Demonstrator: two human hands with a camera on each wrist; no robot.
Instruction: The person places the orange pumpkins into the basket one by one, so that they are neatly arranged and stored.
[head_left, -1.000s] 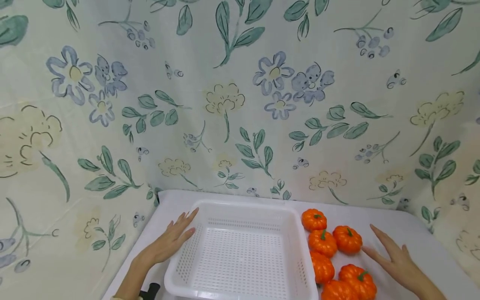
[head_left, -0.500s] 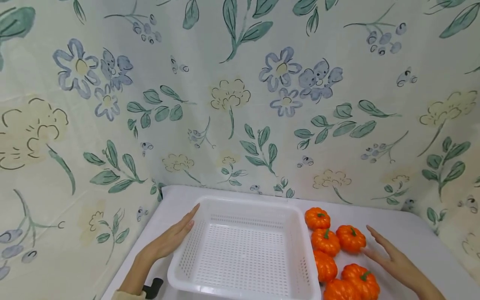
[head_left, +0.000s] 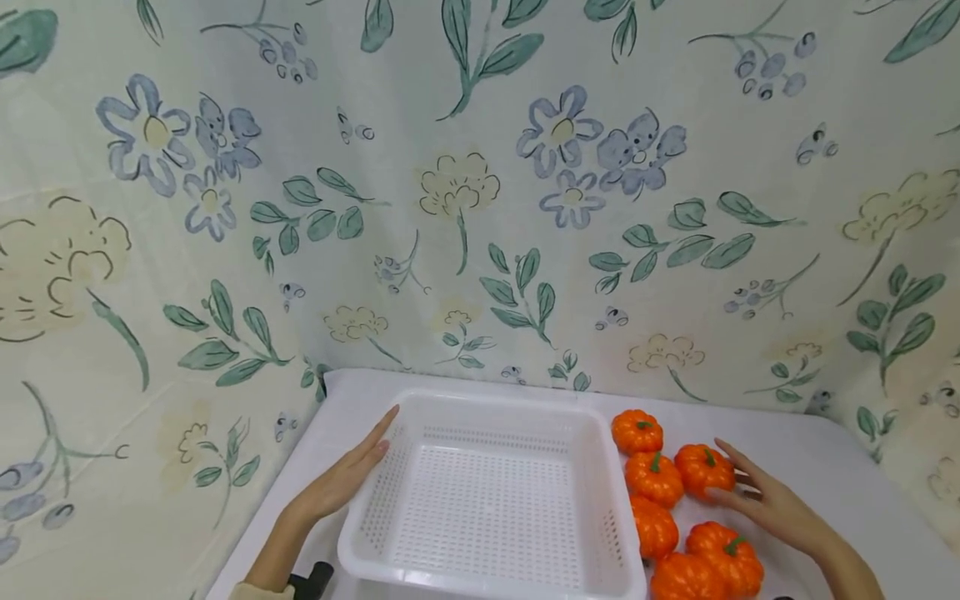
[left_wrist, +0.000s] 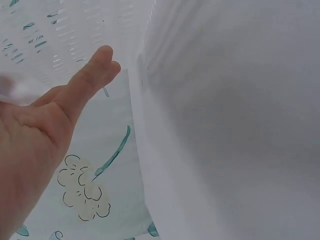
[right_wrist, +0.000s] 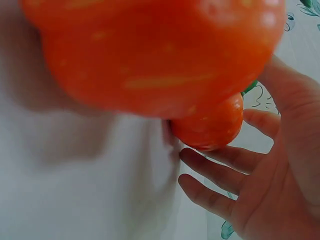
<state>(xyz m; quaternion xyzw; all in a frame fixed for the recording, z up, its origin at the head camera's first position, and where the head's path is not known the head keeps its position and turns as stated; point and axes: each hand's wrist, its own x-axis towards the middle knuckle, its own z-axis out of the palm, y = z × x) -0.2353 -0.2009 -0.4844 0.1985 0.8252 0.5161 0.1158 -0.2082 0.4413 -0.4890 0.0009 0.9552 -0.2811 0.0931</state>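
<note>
Six orange pumpkins (head_left: 703,471) beside one white basket (head_left: 480,517); two hands (head_left: 337,483) (head_left: 774,510).

Soft, even light fills the head view, with small glints on the orange pumpkins (head_left: 651,483) right of the perforated basket (head_left: 480,512). The left wrist view looks pale; the right shows a blurred, glare-spotted foreground pumpkin (right_wrist: 155,55) and soft shadows on the counter (right_wrist: 65,200).

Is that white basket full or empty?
Empty: the white basket shows its bare, perforated floor, and the six orange pumpkins sit outside it, to its right.
</note>
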